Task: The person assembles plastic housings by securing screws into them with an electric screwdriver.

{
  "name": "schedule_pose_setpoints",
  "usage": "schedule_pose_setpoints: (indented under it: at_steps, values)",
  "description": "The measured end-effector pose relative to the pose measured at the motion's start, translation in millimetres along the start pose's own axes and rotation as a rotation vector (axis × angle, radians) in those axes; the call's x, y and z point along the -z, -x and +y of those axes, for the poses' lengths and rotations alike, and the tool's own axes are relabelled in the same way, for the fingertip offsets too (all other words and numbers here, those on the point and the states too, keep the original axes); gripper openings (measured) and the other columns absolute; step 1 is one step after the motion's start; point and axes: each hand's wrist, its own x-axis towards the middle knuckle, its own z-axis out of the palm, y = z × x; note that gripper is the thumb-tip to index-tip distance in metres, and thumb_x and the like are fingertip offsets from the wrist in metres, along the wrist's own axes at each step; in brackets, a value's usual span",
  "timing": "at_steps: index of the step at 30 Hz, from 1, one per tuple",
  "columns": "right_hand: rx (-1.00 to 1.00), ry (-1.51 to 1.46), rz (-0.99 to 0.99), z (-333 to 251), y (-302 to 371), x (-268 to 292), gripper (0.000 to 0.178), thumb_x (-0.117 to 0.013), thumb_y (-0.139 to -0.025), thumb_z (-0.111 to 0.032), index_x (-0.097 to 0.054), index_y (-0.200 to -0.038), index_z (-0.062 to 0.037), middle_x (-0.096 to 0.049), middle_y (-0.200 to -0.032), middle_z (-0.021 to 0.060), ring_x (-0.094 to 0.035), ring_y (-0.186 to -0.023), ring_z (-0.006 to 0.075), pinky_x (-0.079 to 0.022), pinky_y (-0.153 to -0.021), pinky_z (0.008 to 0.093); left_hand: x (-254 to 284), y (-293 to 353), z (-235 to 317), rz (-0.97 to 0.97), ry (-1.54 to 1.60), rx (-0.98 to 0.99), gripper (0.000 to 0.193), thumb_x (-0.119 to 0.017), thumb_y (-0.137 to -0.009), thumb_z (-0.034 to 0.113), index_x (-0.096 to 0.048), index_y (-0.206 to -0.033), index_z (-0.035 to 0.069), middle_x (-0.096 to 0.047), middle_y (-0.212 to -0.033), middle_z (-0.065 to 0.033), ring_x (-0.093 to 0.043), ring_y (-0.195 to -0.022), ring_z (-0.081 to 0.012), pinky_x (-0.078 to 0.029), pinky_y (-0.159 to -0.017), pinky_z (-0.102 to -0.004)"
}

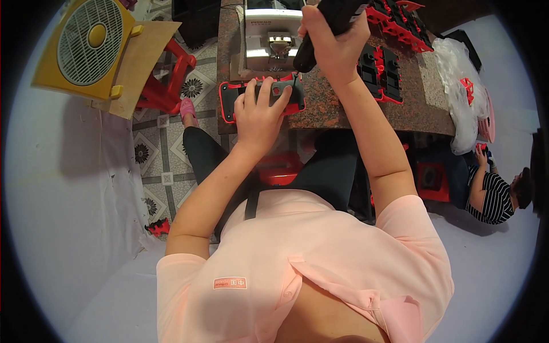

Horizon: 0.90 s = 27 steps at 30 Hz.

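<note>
A black plastic casing with a red rim (230, 103) lies at the table's near left edge. My left hand (260, 111) rests over its middle, with fingers bent and thumb apart, pressing and steadying it. My right hand (342, 48) is wrapped round a black power screwdriver (311, 52), raised above the right end of the casing. The tool's thin bit points down at that end; whether it touches a screw cannot be made out.
A machine with a metal fitting (280, 43) stands behind the casing. Several red-and-black parts (382, 74) lie at the right, near a clear plastic bag (457, 86). A yellow fan (94, 43) stands at far left. Another person (493, 194) sits at far right.
</note>
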Motion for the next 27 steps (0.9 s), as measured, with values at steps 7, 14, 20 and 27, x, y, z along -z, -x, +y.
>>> schedule_pose_setpoints:
  at_steps: [7,14,20,27]
  values:
    - [-0.070,0.033,-0.065,-3,-5,-7,0.027,-0.075,-0.091,-0.015,-0.054,-0.104,-0.0056,-0.058,-0.078,-0.0022,-0.053,-0.062,0.0060,-0.041,-0.054,0.0223,-1,2,-3,-0.026,0.027,0.010,0.070,-0.083,-0.066,0.016,-0.062,-0.132,0.026,-0.052,-0.138,-0.0111,-0.048,-0.127,-0.0372,-0.040,-0.094,-0.0489]
    - [-0.022,-0.048,-0.100,25,-18,-12,0.025,-0.077,-0.090,-0.018,-0.055,-0.097,-0.0077,-0.057,-0.071,-0.0026,-0.051,-0.058,0.0058,-0.041,-0.053,0.0233,3,0,-1,-0.090,0.026,0.009,0.071,-0.082,-0.067,0.016,-0.061,-0.134,0.025,-0.049,-0.141,-0.0120,-0.044,-0.130,-0.0377,-0.038,-0.097,-0.0503]
    - [-0.059,-0.013,0.079,38,-13,-36,0.024,-0.076,-0.090,-0.014,-0.055,-0.097,-0.0050,-0.055,-0.071,-0.0039,-0.049,-0.058,0.0052,-0.039,-0.052,0.0234,6,2,-1,-0.092,0.054,0.018,0.070,-0.081,-0.069,0.016,-0.060,-0.135,0.025,-0.048,-0.141,-0.0118,-0.042,-0.131,-0.0387,-0.037,-0.098,-0.0520]
    - [-0.327,-0.083,0.095,20,-25,-11,0.028,-0.073,-0.094,-0.027,-0.056,-0.092,-0.0058,-0.060,-0.070,0.0002,-0.056,-0.056,0.0087,-0.045,-0.052,0.0262,1,1,0,-0.027,0.057,-0.001,0.064,-0.080,-0.069,0.014,-0.062,-0.130,0.023,-0.051,-0.137,-0.0122,-0.047,-0.126,-0.0381,-0.039,-0.094,-0.0471]
